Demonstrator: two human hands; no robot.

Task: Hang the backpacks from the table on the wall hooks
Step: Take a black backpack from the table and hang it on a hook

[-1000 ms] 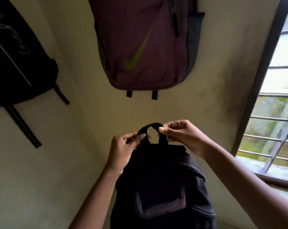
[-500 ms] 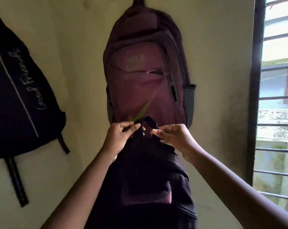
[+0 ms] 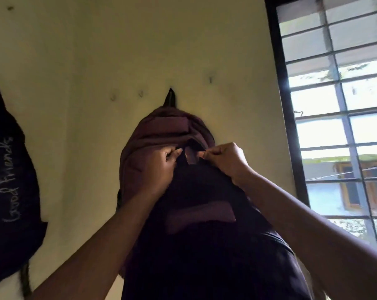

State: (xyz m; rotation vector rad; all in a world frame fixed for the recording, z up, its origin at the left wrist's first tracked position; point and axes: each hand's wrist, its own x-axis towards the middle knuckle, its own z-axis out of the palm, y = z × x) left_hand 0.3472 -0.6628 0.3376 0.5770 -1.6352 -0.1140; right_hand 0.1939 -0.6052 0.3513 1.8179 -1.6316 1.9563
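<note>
The pale wall (image 3: 118,50) fills the space behind the fingers (image 3: 174,152), and a barred window (image 3: 334,126) stands far to the right of them. Below the fingers hangs the dark backpack (image 3: 204,245), the one to be hung now. It is held up in the air in front of the wall, and its body drops down between the two forearms. It looks almost black, with a purplish panel (image 3: 200,215) across the front. Directly behind the fingers a maroon backpack (image 3: 157,131) is already on its hook, and far to the left of them a black backpack (image 3: 10,169) with white writing hangs too.

The left hand (image 3: 159,169) and the right hand (image 3: 224,161) are both curled closed. Each one pinches one side of the top loop (image 3: 190,148) of the dark backpack, so the loop is stretched open between them.

I judge the bag to be soft and limp, because it sags under the fingers. It is probably not heavy, since two pinches carry it. The cloth should not slip. The loop is the right place to hold, by its two sides, with the middle left free for a hook.

Above the fingers and a little right, a small hook (image 3: 210,79) seems free. Two more pegs (image 3: 141,94) sit above and left, but they are blurred, so perhaps they are only nails.
</note>
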